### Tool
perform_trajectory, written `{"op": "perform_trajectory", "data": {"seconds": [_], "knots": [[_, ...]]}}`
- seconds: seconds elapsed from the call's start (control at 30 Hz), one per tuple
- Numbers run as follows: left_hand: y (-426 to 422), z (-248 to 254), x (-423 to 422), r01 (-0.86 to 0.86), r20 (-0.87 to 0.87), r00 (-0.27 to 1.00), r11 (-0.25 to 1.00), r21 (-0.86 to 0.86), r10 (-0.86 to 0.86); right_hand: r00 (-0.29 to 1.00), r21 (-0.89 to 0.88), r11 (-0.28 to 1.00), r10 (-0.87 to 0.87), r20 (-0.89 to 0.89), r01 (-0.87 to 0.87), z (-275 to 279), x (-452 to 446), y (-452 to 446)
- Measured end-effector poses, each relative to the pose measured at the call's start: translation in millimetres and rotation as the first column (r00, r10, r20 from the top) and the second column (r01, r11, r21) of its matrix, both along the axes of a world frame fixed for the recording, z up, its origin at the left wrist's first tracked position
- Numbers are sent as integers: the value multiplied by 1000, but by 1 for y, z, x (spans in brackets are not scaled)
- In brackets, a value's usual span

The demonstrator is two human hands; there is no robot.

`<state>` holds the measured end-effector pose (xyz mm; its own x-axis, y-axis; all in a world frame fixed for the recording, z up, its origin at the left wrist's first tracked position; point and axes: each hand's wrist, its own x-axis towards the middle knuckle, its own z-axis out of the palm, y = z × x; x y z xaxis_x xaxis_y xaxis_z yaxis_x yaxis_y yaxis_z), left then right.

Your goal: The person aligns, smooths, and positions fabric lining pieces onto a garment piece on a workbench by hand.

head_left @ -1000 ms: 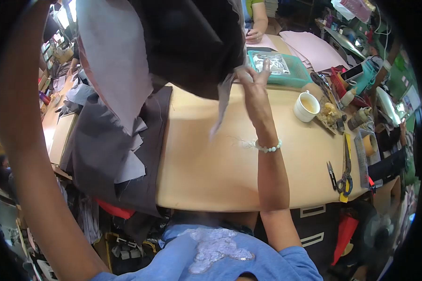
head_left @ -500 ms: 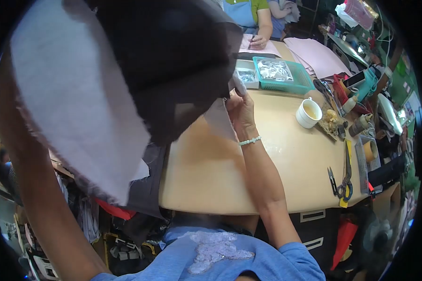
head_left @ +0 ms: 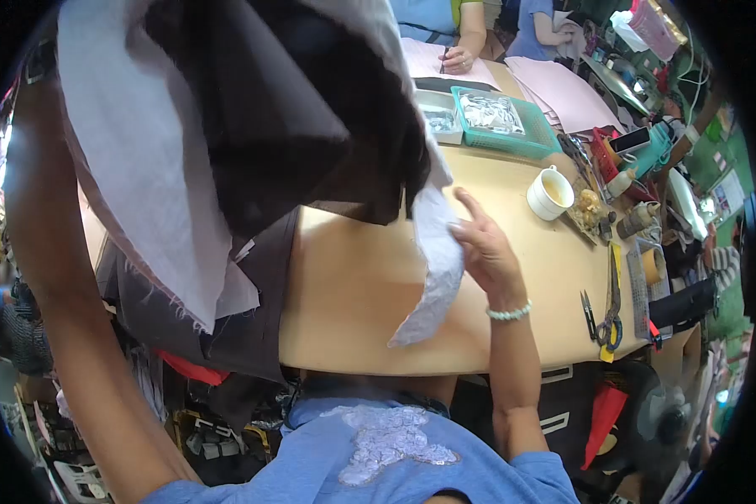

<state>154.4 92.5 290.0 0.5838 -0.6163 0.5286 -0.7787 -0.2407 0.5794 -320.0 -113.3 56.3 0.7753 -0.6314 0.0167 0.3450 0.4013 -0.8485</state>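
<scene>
A large piece of black cloth [head_left: 269,143] with whitish fabric [head_left: 139,168] along its left side hangs raised over the left part of the table. Its lower whitish edge is frayed. A narrow pale flap [head_left: 435,269] hangs down at its right side. My right hand [head_left: 489,250] is beside this flap with fingers apart, the fingertips at or very near its edge; I cannot tell whether they touch. My left arm reaches up at the far left, and its hand is out of sight at the top, beyond or behind the cloth.
On the table [head_left: 512,336] stand a white cup [head_left: 550,195], a teal basket [head_left: 521,139] of small pieces, scissors [head_left: 611,323] and small thread snips [head_left: 589,315]. Dark cloth [head_left: 252,336] drapes over the left edge. Across the table, a person's hand [head_left: 457,60] holds a pen over pink sheets.
The cloth has swung and opened out, showing the pale flap on its right. My right hand has come off the cloth's edge, moving right and nearer, and its fingers have spread.
</scene>
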Motion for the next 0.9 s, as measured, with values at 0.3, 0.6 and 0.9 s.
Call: {"op": "perform_trajectory", "data": {"seconds": [0.3, 0.6, 0.9], "knots": [[40, -37, 8, 12, -104, 995, 992, 123, 0, 923, -449, 806, -341, 180, 386, 108, -117, 4], [21, -94, 8, 85, -172, 985, 939, 333, -29, 813, -501, 736, -573, -103, 455, 120, -108, -76], [-96, 33, -32, 219, 311, 941, 940, -263, -132, 954, -465, 873, -2, 299, 148, 226, -77, -267]]}}
